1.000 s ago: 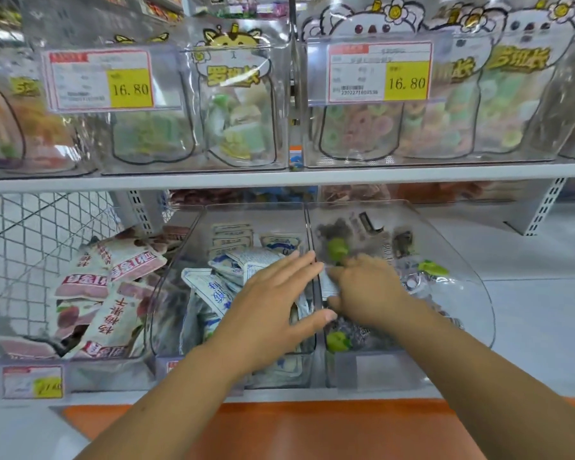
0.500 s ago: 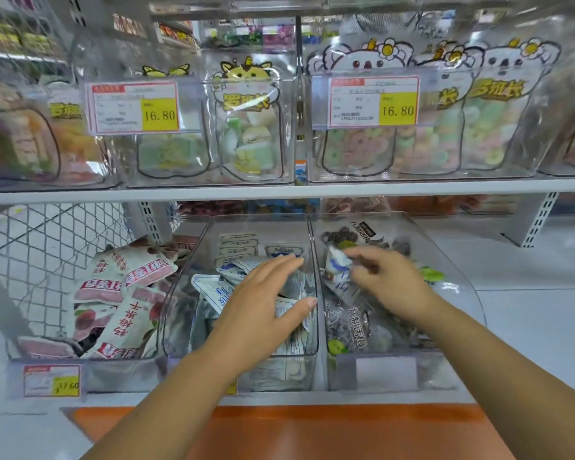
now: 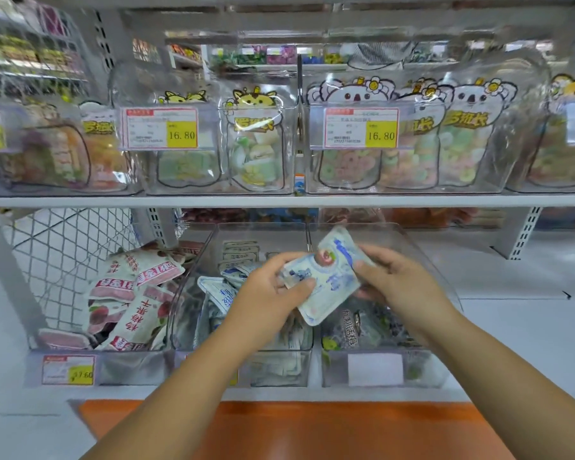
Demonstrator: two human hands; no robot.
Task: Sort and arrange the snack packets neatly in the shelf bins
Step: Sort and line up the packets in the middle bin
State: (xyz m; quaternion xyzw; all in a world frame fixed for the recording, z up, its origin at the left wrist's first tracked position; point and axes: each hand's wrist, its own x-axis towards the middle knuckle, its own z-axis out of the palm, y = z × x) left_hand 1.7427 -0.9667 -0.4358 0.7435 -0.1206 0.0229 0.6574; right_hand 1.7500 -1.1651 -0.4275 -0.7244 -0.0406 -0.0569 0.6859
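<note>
Raised since half a second ago, the flat white-and-blue foil snack packet [image 3: 326,277] with a pink fruit picture tilts above the divider between the middle clear bin [image 3: 273,370] and the right clear plastic bin [image 3: 425,370]. Previously flat, the left hand [image 3: 269,297] now joins the right hand [image 3: 399,283]; each grip pinches a packet edge.

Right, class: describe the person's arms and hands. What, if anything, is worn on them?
The left hand and right hand are bare: no gloves, rings, watch or bracelet visible. The left arm and right arm show no sleeve.
</note>
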